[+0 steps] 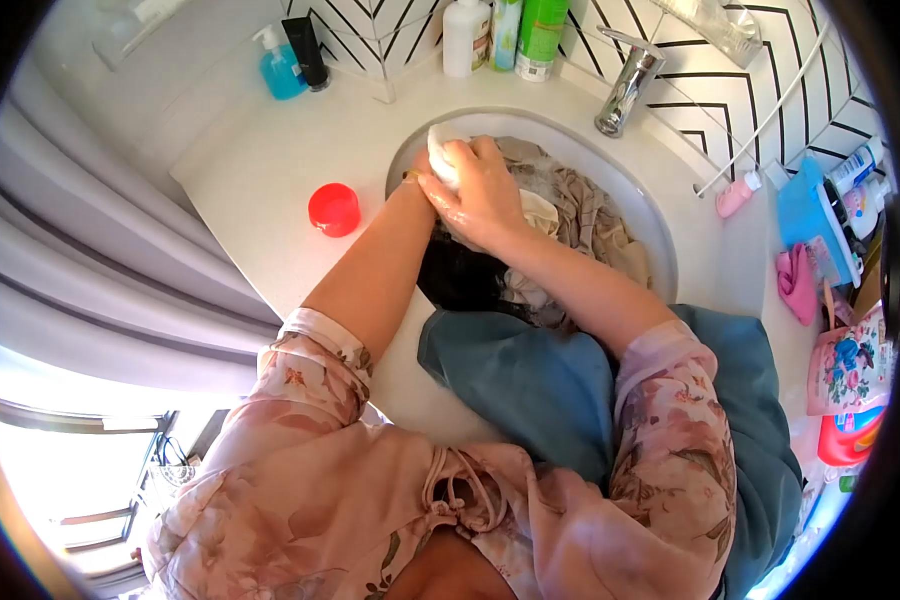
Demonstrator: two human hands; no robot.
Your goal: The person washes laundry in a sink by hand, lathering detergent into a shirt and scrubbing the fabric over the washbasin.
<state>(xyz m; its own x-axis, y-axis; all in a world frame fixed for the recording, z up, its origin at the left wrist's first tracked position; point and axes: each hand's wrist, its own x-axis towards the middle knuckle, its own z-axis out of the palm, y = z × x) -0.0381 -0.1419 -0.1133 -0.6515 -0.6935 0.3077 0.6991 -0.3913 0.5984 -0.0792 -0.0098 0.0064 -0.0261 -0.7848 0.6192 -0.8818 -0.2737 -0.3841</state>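
Observation:
Over the sink's left rim my two hands are pressed together around a small white piece. It looks soft and soapy, but whether it is cloth or soap I cannot tell. My right hand wraps its near side, wet, with the fingers curled. Most of my left hand is hidden behind the right one; its visible part closes against the white piece. Below, beige wet clothes and a black garment lie in the basin. A teal cloth hangs over the front rim.
A red round tub stands on the counter to the left. The chrome faucet rises behind the basin. Several bottles line the back wall. On the right are a pink bottle and a blue basket.

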